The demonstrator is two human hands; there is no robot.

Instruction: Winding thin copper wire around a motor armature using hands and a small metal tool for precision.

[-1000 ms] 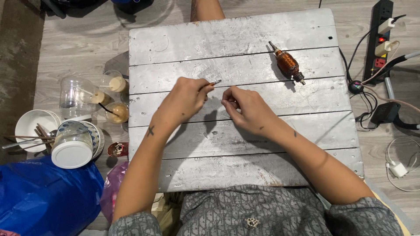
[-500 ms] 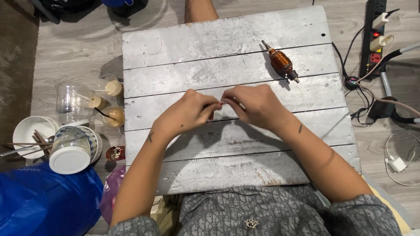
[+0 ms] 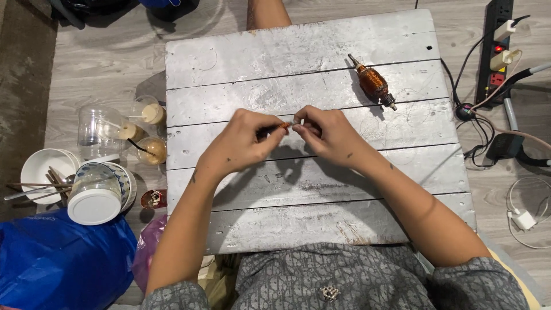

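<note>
Thin copper-tipped wire piece, pinched between left hand and right hand, over scuffed grey plank board.

board silver-grey | armature copper | bag blue (glossy)

Grey plank table on pale wood-look floor.

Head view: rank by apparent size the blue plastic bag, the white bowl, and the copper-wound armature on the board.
1. blue plastic bag, though cropped by the frame
2. white bowl
3. copper-wound armature
</note>
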